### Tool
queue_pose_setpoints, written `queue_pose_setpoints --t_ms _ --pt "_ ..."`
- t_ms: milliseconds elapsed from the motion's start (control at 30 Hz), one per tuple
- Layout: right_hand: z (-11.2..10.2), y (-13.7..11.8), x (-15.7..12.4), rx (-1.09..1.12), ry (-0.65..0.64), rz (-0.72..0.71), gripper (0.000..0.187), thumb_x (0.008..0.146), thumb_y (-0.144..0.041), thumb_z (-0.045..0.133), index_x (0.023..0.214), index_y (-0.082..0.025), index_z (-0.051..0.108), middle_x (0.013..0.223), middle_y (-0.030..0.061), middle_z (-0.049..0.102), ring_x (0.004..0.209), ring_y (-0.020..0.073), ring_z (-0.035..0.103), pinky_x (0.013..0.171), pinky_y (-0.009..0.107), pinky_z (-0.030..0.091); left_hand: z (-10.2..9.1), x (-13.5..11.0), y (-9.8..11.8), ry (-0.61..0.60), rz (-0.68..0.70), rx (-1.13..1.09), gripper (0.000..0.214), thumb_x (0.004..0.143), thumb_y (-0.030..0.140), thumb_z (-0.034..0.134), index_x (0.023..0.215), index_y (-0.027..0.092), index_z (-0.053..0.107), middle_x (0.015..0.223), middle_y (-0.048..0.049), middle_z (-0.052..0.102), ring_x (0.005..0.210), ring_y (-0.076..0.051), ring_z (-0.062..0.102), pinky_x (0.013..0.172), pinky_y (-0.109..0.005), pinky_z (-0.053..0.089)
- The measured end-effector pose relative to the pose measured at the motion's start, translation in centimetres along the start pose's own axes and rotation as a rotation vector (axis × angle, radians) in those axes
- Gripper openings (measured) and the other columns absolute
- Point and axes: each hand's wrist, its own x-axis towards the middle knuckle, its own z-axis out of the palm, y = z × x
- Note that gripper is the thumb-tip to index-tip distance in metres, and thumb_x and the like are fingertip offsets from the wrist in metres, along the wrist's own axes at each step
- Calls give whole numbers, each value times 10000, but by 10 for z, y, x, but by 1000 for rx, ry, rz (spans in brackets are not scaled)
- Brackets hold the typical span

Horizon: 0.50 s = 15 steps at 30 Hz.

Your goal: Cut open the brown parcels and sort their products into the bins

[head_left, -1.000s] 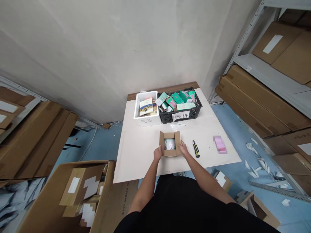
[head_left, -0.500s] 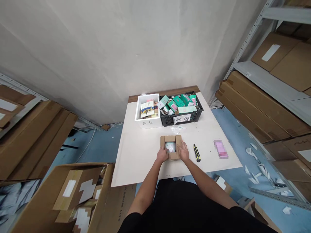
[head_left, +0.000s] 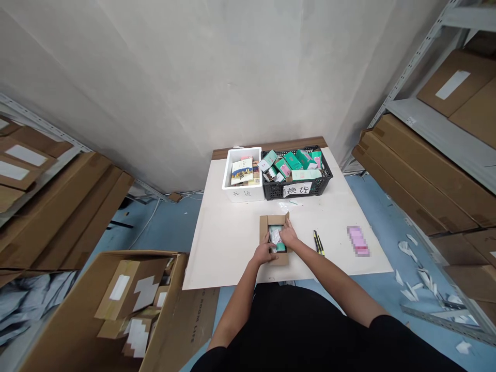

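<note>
A small open cardboard box (head_left: 264,227) lies on the pale table with its flaps folded outward. Inside sits a green package (head_left: 279,246) with clear, whitish plastic wrap over it. My left hand (head_left: 265,252) reaches over the box's left side, its bent fingers on the package near the lower end. From the right, my right hand (head_left: 288,235) dips its fingers into the box onto the wrapped package. Part of both hands' fingertips is hidden inside the box. A black-and-yellow utility knife (head_left: 319,243) lies to the right of the box.
A white foam box (head_left: 243,194) with books and a black crate (head_left: 274,192) of green cartons stand at the back. A blurred pink item (head_left: 358,241) lies at right. A large carton (head_left: 179,274) of parcels stands left on the floor; shelves flank both sides.
My hands have moved from the box's side flaps to its inside, onto the package. More of the green package shows now. The view has shifted slightly.
</note>
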Motion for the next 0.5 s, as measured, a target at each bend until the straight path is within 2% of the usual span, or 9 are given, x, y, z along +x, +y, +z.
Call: queue_pose_setpoints --t_ms 100,200,300,367,500 --pt "4 2 3 -44 -96 73 482 894 -154 587 1353 -181 734 1540 187 580 1572 370 339 1290 646 -25 12 1 -5 42 8 -34 411 575 222 981 951 230 817 1790 -22 153 1654 -347 81 1311 -449 235" --pt "6 6 -4 -100 -131 50 653 931 -168 542 1583 -171 508 1673 193 400 1628 325 207 1290 637 20 21 1 -8 75 21 -84 287 596 218 974 837 215 818 1794 -8 114 1657 -352 40 1319 -484 206" --pt "8 9 -17 -121 -78 11 747 925 -129 529 1655 -171 377 1709 191 338 1647 285 128 1302 579 14 26 0 -12 96 24 -123 226 622 222 957 801 210 819 1795 -8 106 1657 -351 40 1322 -507 194" --pt "8 8 -24 -108 -31 14 770 918 -114 529 1666 -186 357 1729 173 302 1648 286 117 1306 545 29 27 0 -13 104 28 -137 205 626 206 946 787 207 818 1792 -17 125 1656 -350 55 1320 -511 204" --pt "-1 4 -17 -69 32 65 812 904 -138 582 1673 -246 344 1789 111 94 1649 321 83 1298 512 114 28 0 -13 120 41 -147 201 623 138 917 782 211 819 1786 -25 156 1655 -343 79 1320 -507 209"
